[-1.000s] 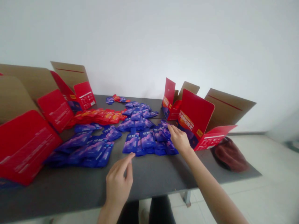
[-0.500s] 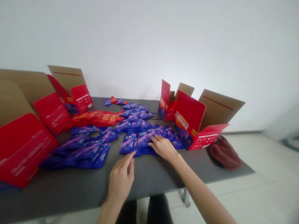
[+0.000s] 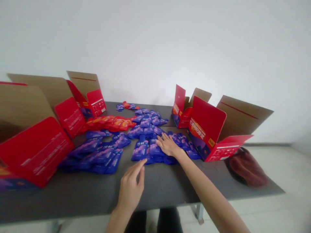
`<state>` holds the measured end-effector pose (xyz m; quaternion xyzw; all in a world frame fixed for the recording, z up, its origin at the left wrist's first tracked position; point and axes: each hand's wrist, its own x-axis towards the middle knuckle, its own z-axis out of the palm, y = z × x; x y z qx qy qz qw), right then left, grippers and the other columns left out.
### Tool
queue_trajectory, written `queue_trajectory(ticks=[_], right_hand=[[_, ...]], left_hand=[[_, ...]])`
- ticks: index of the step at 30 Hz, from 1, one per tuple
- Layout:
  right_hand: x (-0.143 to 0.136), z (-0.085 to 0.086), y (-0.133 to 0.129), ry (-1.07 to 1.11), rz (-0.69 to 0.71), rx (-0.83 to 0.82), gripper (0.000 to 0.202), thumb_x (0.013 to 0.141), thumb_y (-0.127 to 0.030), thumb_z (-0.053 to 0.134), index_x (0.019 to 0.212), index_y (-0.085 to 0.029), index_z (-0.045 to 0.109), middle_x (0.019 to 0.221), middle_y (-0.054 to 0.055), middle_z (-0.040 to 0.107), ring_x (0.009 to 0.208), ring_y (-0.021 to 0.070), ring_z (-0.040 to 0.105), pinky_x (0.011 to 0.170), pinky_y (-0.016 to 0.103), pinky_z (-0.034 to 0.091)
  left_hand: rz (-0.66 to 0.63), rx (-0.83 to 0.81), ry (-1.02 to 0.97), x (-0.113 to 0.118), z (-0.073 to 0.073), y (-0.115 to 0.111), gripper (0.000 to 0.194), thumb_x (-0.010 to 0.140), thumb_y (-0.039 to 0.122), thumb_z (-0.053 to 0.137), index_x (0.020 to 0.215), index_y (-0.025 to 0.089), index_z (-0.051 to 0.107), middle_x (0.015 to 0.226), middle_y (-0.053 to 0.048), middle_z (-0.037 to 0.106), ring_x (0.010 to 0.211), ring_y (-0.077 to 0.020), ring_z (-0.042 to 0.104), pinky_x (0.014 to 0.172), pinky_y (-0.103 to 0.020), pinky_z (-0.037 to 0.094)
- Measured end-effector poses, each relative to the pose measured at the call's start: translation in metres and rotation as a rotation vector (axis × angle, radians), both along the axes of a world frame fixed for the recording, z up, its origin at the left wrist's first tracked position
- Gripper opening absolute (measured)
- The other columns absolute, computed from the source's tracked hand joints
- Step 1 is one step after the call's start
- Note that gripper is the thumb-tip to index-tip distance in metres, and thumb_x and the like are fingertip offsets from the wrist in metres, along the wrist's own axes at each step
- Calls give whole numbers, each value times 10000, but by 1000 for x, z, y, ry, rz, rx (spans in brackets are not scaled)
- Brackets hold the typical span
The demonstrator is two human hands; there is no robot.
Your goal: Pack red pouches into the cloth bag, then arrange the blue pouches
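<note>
My right hand (image 3: 167,144) lies with fingers spread on the near pile of purple pouches (image 3: 155,149), palm down. Just in front of that pile, my left hand (image 3: 132,184) hovers above the grey table (image 3: 165,181), thumb and fingers apart, nothing between them. Its fingertips come close to the lower edge of a flat purple pouch (image 3: 139,150) with white lettering. More purple pouches (image 3: 97,155) are heaped to the left, and others (image 3: 145,123) stretch away behind the near pile. A row of red pouches (image 3: 109,123) runs behind the left heap.
Open red cartons stand on both sides: a near left one (image 3: 36,152), a far left one (image 3: 94,102), a near right one (image 3: 206,132) and a far right one (image 3: 181,110). Dark red cloth (image 3: 247,168) lies at the right end. A white wall (image 3: 155,48) rises behind.
My right hand has slid slightly forward over the pouches, its fingers now more spread. The view has shifted so everything sits further right. My left hand keeps nearly the same pose.
</note>
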<state>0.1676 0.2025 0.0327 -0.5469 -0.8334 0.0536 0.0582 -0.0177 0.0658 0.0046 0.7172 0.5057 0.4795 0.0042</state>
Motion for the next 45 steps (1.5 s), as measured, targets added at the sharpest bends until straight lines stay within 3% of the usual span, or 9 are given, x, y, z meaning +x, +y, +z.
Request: queue_trajectory(ticks=[6, 11, 16, 20, 28, 33, 38, 41, 45], right_hand=[[-4, 32, -12, 131, 36, 195, 487, 961, -384, 150, 1401, -214, 273, 1474, 135, 209, 1364, 238, 146, 1065, 522, 110], [-84, 63, -21, 261, 406, 282, 436, 885, -373, 465, 1292, -222, 427, 1301, 83, 482, 1178, 184, 465, 973, 331, 368], [-167, 48, 10, -77, 440, 53, 567, 719, -168, 667, 1251, -152, 473, 1173, 163, 561, 1020, 241, 586, 803, 309, 480], [-181, 30, 31, -154, 485, 9, 575, 623, -156, 751, 1163, -131, 557, 1021, 144, 643, 914, 249, 635, 741, 281, 500], [-157, 30, 5, -161, 548, 222, 325, 841, -79, 428, 1157, -93, 500, 956, 125, 649, 913, 231, 627, 767, 336, 499], [-123, 71, -17, -162, 462, 390, 337, 880, -53, 292, 1184, -67, 439, 1030, 173, 600, 921, 240, 612, 723, 357, 509], [-37, 106, -45, -173, 121, 660, 407, 891, -75, 295, 1291, -65, 371, 1140, 178, 562, 1011, 227, 569, 789, 310, 500], [18, 98, -51, -243, -84, 643, 426, 881, -65, 308, 1302, -47, 373, 1127, 182, 567, 1001, 244, 569, 778, 313, 502], [57, 59, -47, -299, -223, 440, 434, 853, -23, 307, 1276, -36, 405, 1094, 209, 572, 983, 255, 575, 745, 323, 504]], left_hand=[[-49, 96, -28, -4, 2, -8, 292, 838, 114, 476, 1089, 203, 598, 1024, -47, 675, 958, -158, 626, 850, -281, 507], [83, 252, -153, -25, -2, -33, 270, 790, 45, 518, 985, 199, 623, 956, -40, 692, 873, -157, 649, 807, -268, 510], [209, 265, -104, -53, -10, -45, 219, 793, 60, 530, 954, 171, 628, 904, -44, 699, 789, -146, 664, 752, -237, 515], [230, 232, -102, -67, -16, -43, 212, 807, 70, 521, 956, 178, 626, 908, -38, 698, 780, -140, 666, 747, -227, 515], [200, 248, -110, -63, -23, -39, 221, 807, 78, 532, 977, 181, 628, 959, -47, 695, 803, -148, 666, 751, -235, 507], [229, 258, -110, -58, -17, -39, 234, 807, 92, 541, 992, 200, 633, 944, -33, 700, 783, -152, 666, 742, -255, 509], [161, 248, -143, -40, -8, -36, 222, 801, 77, 543, 962, 194, 640, 951, -36, 697, 842, -151, 656, 786, -250, 497], [86, 243, -166, -25, -8, -31, 240, 795, 64, 541, 970, 200, 633, 968, -33, 693, 834, -144, 656, 798, -252, 494], [10, 279, -118, -10, -10, -27, 257, 778, 50, 550, 980, 190, 626, 968, -47, 694, 830, -149, 659, 793, -252, 495]])
